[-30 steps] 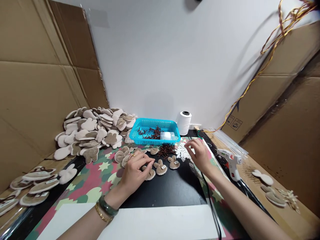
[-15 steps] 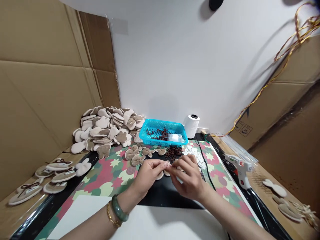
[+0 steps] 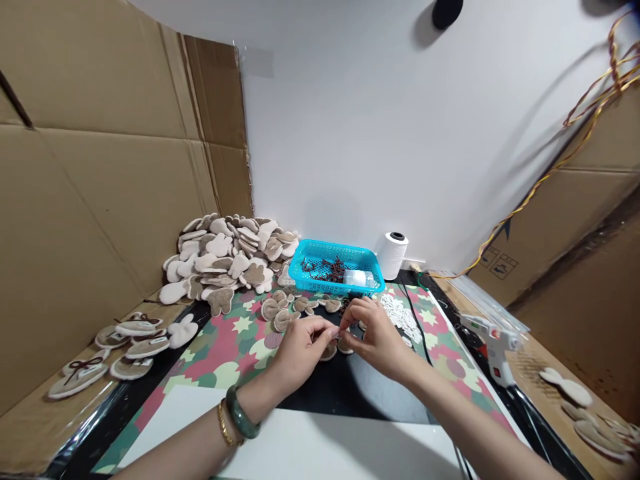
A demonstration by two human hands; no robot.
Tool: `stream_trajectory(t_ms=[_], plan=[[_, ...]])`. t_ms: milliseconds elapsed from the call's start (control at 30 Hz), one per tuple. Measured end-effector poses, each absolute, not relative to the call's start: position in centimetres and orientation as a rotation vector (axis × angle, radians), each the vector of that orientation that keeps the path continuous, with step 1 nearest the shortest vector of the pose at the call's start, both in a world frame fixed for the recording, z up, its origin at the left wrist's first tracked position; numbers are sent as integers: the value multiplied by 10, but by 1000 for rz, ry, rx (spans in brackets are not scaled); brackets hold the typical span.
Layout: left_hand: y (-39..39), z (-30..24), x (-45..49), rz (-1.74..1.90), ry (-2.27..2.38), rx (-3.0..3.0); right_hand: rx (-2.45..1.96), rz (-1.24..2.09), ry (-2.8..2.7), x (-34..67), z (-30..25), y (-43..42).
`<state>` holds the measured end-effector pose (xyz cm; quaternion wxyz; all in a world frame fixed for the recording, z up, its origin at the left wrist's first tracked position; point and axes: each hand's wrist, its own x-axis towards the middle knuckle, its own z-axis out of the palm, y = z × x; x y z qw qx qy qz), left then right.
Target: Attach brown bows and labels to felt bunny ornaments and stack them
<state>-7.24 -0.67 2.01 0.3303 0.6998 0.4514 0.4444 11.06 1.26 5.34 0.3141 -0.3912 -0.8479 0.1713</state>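
My left hand [image 3: 303, 350] is closed in a pinch, thumb against forefinger. Close against its fingertips, my right hand [image 3: 377, 339] pinches too, with its other fingers curled. Between the two sets of fingertips is something tiny and pale, too small to name. Just below the hands, small round beige-and-brown plush pieces [image 3: 327, 352] lie on a black mat [image 3: 350, 393]. More plush pieces with rounded ears [image 3: 286, 321] lie left of the fingers. A heap of small white tags [image 3: 401, 315] is to the right, and dark brown bows are partly hidden behind my right hand.
A blue basket [image 3: 296, 275] with brown bows [image 3: 333, 269] stands behind the hands, beside a white thread spool [image 3: 394, 257]. A large pile of plush pieces [image 3: 220, 247] fills the back left. A glue gun [image 3: 497, 350] stands at right, with cords along the table. Finished-looking plush pieces [image 3: 80, 377] lie left.
The view has shifted slightly, so the scene sits further right. My right hand's raised, spread fingers have curled down and drawn in at the left fingertips.
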Motion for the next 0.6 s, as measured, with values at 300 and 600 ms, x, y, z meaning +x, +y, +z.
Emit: stream_trajectory(t_ms=[300,600], plan=[[-13,-6,-120,1020,1094,2594,-1237,395,-2131,113,33,23],[-26,-20,-118,716,1194,2783,-1424,446,-2167,97,6,15]])
